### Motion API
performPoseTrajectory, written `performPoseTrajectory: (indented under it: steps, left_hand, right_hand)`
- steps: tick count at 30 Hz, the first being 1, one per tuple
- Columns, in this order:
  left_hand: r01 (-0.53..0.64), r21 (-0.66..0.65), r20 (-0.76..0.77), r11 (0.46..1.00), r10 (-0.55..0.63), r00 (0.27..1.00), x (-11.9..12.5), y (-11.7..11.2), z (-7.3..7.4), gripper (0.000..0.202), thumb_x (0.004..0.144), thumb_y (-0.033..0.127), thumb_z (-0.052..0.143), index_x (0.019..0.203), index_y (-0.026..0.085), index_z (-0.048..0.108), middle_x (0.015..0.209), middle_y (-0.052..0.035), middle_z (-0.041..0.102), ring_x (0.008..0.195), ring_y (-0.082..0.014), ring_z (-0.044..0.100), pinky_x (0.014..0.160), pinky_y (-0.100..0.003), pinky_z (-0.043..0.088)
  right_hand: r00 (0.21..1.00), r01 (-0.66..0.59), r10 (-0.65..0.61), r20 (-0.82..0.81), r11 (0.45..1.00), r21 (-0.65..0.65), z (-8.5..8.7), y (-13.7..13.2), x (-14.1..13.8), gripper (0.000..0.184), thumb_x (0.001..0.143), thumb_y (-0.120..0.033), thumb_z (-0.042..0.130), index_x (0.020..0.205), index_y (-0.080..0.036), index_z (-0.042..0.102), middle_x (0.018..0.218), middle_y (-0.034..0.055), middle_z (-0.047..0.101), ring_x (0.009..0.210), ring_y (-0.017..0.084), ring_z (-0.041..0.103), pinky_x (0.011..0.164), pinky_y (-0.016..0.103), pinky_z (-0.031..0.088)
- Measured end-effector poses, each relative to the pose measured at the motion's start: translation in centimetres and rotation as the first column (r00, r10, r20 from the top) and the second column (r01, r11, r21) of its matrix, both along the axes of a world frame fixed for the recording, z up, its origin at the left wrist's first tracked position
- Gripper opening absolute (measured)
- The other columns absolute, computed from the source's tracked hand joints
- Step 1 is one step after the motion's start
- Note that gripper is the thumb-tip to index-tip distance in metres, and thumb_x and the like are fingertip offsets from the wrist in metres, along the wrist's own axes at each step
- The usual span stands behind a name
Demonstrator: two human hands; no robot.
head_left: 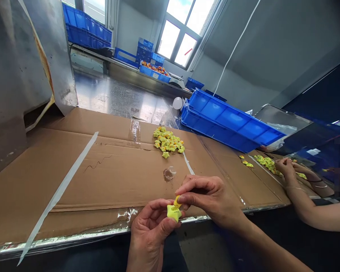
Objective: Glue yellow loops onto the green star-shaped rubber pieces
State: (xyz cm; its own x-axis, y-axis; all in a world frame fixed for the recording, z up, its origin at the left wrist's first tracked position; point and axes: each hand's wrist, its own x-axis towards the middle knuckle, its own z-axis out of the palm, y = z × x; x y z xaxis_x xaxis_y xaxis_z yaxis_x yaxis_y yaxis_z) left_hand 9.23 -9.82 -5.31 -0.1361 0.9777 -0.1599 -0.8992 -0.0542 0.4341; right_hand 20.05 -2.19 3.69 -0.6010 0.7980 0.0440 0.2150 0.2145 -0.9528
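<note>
My left hand pinches a small yellow star-shaped toy piece at the near edge of the cardboard-covered table. My right hand grips a small orange-yellow part and presses it against the top of the star. A pile of several similar yellow-green star pieces lies further back on the cardboard, out of reach of both hands. A small clear plastic bit lies between the pile and my hands.
Stacked blue plastic trays stand at the right rear. A co-worker's hands handle more yellow pieces at the right. A metal sheet leans at the left. More blue bins sit at the back.
</note>
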Motion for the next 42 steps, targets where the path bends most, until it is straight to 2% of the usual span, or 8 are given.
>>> performPoseTrajectory:
  steps: [8,17,22,27,34,42]
  left_hand:
    - [-0.001,-0.003,0.01,1.0,0.001,1.0,-0.03,0.04,-0.2,0.02,0.06,0.012,0.08,0.078,0.016,0.072,0.078,-0.0067,0.075,0.072,-0.0146,0.067,0.066,-0.02,0.053]
    - [-0.022,-0.007,-0.016,1.0,0.022,1.0,-0.01,-0.06,-0.16,0.02,0.059,0.013,0.081,0.077,0.016,0.072,0.075,-0.0051,0.075,0.069,-0.014,0.067,0.065,-0.02,0.052]
    - [-0.03,-0.001,-0.041,1.0,0.03,0.999,-0.04,-0.12,-0.12,0.019,0.06,0.013,0.08,0.077,0.016,0.072,0.074,-0.0049,0.075,0.067,-0.0126,0.066,0.066,-0.02,0.051]
    - [-0.034,0.017,-0.065,0.999,0.035,0.997,-0.12,-0.19,-0.16,0.018,0.061,0.015,0.08,0.077,0.016,0.072,0.076,-0.0066,0.075,0.071,-0.017,0.068,0.067,-0.022,0.051]
    - [-0.077,0.007,-0.056,0.997,0.077,0.995,-0.02,-0.25,-0.37,0.02,0.056,0.017,0.083,0.074,0.018,0.074,0.072,-0.0041,0.075,0.07,-0.0171,0.068,0.072,-0.025,0.052]
    - [-0.093,0.008,-0.078,0.996,0.094,0.993,-0.03,-0.42,-0.31,0.02,0.054,0.021,0.085,0.071,0.016,0.075,0.068,-0.0057,0.075,0.065,-0.0167,0.068,0.067,-0.024,0.053]
  right_hand:
    - [1.0,-0.022,0.021,-0.018,1.0,-0.012,-0.25,0.04,0.14,0.006,0.074,-0.013,0.075,0.077,-0.018,0.076,0.067,-0.0002,0.064,0.054,0.01,0.064,0.053,0.014,0.052]
    - [0.999,-0.039,0.039,0.0,0.999,-0.001,-0.38,-0.08,0.09,0.002,0.075,-0.015,0.076,0.077,-0.016,0.076,0.069,0.0011,0.064,0.056,0.011,0.064,0.054,0.016,0.053]
    - [0.996,-0.068,0.06,0.063,0.989,0.135,-0.46,-0.03,0.21,0.003,0.076,-0.012,0.074,0.078,-0.014,0.075,0.068,0.0014,0.064,0.058,0.01,0.062,0.054,0.016,0.049]
    - [0.989,-0.105,0.07,0.134,0.956,0.275,-0.43,-0.04,0.33,0.002,0.077,-0.012,0.074,0.078,-0.014,0.075,0.065,0.002,0.064,0.058,0.01,0.058,0.053,0.018,0.044]
    - [0.983,-0.15,0.1,0.156,0.926,0.347,-0.4,-0.49,0.41,0.003,0.08,-0.014,0.072,0.079,-0.014,0.075,0.064,0.0032,0.065,0.06,0.012,0.057,0.054,0.02,0.045]
    - [0.983,-0.146,0.092,0.157,0.914,0.377,-0.75,-0.83,0.46,0.005,0.081,-0.016,0.072,0.079,-0.013,0.076,0.063,0.0037,0.065,0.057,0.012,0.058,0.054,0.02,0.045]
